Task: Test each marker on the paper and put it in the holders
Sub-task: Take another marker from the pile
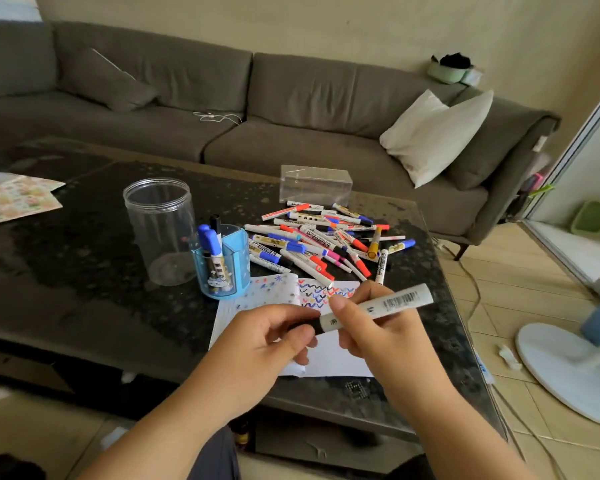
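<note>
A white marker (392, 303) with a black cap is held above the paper (329, 355). My right hand (371, 327) grips its white barrel. My left hand (274, 337) pinches the black cap end. The paper lies on the dark table and carries several coloured test squiggles near its top edge. A pile of markers (323, 240) with red, blue, pink and gold caps lies behind the paper. A blue pen holder (222, 268) left of the pile holds a few markers. A clear round jar (160, 230) stands empty beside it.
A clear rectangular box (316, 183) sits at the table's far edge, in front of a grey sofa (222, 98). Patterned sheets (11, 195) lie at the far left. A white fan base (565, 372) and cables are on the floor to the right.
</note>
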`<move>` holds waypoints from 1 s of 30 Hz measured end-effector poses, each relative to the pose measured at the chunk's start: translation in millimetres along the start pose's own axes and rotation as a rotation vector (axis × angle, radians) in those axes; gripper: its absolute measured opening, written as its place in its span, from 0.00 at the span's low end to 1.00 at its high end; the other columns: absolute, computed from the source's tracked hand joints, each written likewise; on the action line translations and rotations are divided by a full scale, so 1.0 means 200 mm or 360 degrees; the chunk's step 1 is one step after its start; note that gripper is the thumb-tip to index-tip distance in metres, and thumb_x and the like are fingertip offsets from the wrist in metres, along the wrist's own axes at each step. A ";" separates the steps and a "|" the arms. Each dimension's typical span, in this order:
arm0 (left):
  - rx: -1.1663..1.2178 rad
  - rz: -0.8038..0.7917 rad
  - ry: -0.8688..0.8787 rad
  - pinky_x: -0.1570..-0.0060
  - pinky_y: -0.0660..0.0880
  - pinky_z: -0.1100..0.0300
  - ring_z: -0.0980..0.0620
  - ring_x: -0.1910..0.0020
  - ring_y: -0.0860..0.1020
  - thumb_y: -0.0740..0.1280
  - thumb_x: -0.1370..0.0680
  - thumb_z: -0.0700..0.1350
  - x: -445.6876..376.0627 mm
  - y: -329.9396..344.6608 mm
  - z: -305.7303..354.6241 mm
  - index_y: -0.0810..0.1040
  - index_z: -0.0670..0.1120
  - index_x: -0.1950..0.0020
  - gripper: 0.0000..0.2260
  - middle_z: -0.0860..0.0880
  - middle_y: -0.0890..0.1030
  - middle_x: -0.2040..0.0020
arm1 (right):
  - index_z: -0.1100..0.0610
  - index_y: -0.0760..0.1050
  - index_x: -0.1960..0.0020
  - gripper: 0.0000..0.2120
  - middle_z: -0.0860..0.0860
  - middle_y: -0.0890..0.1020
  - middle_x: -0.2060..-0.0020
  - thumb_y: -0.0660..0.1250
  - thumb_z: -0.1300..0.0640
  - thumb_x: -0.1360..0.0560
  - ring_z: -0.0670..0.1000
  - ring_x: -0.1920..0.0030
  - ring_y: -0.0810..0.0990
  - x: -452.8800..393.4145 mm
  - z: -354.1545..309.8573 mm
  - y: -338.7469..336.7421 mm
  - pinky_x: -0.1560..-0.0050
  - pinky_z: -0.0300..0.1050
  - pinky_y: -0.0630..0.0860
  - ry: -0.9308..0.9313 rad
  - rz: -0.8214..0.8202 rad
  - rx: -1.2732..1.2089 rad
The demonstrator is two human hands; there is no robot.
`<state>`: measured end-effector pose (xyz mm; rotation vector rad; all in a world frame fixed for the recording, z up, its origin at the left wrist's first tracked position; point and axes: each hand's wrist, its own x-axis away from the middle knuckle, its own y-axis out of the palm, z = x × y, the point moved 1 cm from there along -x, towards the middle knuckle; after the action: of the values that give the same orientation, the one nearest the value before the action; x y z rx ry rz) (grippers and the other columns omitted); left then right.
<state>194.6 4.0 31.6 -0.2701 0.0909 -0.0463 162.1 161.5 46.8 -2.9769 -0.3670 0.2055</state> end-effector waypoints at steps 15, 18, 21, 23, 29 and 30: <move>-0.0287 0.0002 0.0229 0.64 0.70 0.73 0.65 0.62 0.76 0.62 0.22 0.47 0.12 -0.05 0.05 0.76 0.59 0.55 0.07 0.67 0.77 0.66 | 0.57 0.60 0.66 0.16 0.47 0.59 0.78 0.61 0.62 0.22 0.47 0.77 0.56 0.03 -0.12 0.04 0.74 0.41 0.55 -0.0031 0.0276 -0.0386; -0.0362 0.0023 0.0144 0.60 0.72 0.72 0.64 0.59 0.78 0.62 0.22 0.49 0.10 -0.11 -0.02 0.75 0.60 0.53 0.05 0.61 0.79 0.63 | 0.57 0.69 0.64 0.15 0.47 0.70 0.79 0.62 0.48 0.24 0.45 0.77 0.66 0.01 -0.12 0.09 0.73 0.38 0.67 0.0039 0.0094 0.0033; -0.0631 0.0164 0.0162 0.52 0.71 0.74 0.66 0.49 0.75 0.63 0.22 0.50 0.10 -0.23 -0.06 0.74 0.61 0.47 0.06 0.62 0.77 0.50 | 0.51 0.76 0.58 0.19 0.44 0.81 0.71 0.59 0.37 0.34 0.42 0.71 0.77 -0.01 -0.11 0.19 0.64 0.38 0.77 0.0056 -0.0128 0.0343; -0.0887 0.0360 0.0187 0.49 0.65 0.78 0.67 0.45 0.71 0.63 0.22 0.51 0.15 -0.36 -0.10 0.74 0.57 0.38 0.13 0.63 0.72 0.44 | 0.45 0.76 0.58 0.15 0.42 0.83 0.66 0.59 0.37 0.34 0.41 0.66 0.80 -0.03 -0.12 0.29 0.59 0.38 0.79 -0.0005 -0.0286 0.0434; -0.1544 0.0851 -0.0165 0.52 0.67 0.69 0.59 0.49 0.75 0.61 0.22 0.54 0.65 -0.80 -0.31 0.75 0.51 0.39 0.14 0.57 0.76 0.45 | 0.48 0.76 0.56 0.01 0.41 0.81 0.67 0.68 0.53 0.26 0.37 0.63 0.78 -0.05 -0.08 0.83 0.64 0.29 0.71 -0.0434 -0.0707 0.0624; -0.1621 0.0885 -0.0244 0.55 0.69 0.67 0.57 0.52 0.76 0.60 0.21 0.54 0.75 -0.86 -0.36 0.77 0.50 0.42 0.13 0.56 0.78 0.47 | 0.49 0.76 0.56 0.02 0.42 0.80 0.68 0.68 0.54 0.26 0.37 0.63 0.78 -0.04 -0.06 0.94 0.64 0.29 0.70 -0.0483 -0.0776 0.0660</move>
<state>332.0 -188.7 -3.6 -1.2530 0.0272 0.5903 200.9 -22.9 31.9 -2.3642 -0.9373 0.5935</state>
